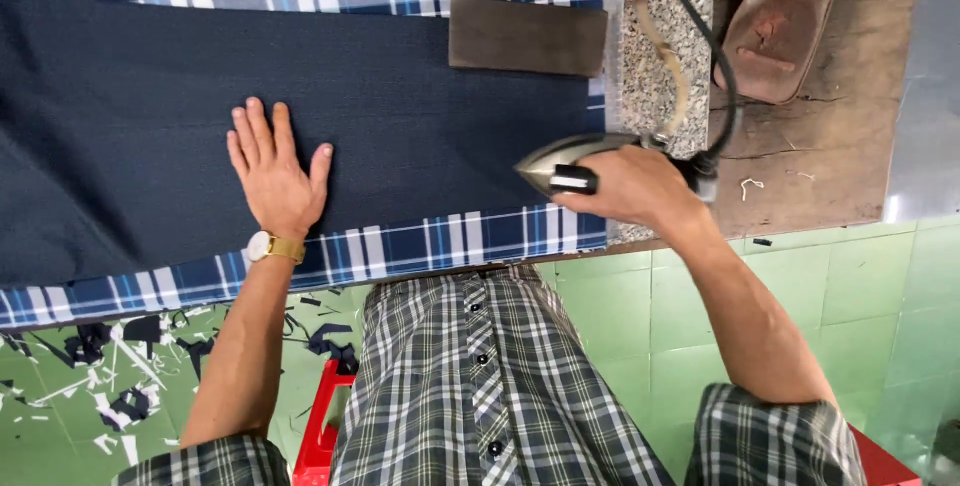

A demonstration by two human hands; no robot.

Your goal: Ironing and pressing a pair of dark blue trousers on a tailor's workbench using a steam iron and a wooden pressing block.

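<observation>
A dark navy cloth (130, 96) lies spread over a blue plaid ironing cover (400, 246). My left hand (272, 171) rests flat on the cloth, palm down, fingers slightly apart, a gold watch on its wrist. My right hand (630, 186) grips the handle of a metal iron (560, 161), which sits at the cloth's right end with its tip pointing left. The iron's black cord (715, 56) runs up and away over the stone slab.
A dark rectangular pad (527, 36) lies on the cloth at the far side. A speckled stone slab (655, 46) and a wooden board (840, 136) with a brown iron rest (780, 16) stand to the right. Cloth scraps (100, 366) litter the green tiled floor.
</observation>
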